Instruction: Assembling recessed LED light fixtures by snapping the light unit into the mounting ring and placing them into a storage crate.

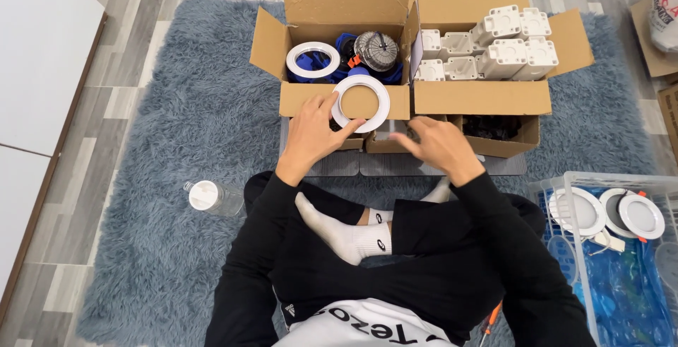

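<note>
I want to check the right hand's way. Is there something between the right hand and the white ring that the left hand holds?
Nothing visible does. The left hand holds the white ring up before the cardboard box. The right hand hovers beside it, and only a free gap shows between its fingers and the ring.

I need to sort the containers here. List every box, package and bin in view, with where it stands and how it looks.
Left cardboard box: brown, flaps open, on the rug, behind the left hand holding a white ring.
Right cardboard box: brown, open, full of white blocky parts.
Small cardboard trays: brown, low, in front of both boxes, by the right hand.
Clear plastic bin: lower right, blue-lined, with round white fixtures.
Printed bag: top right, white.
</note>
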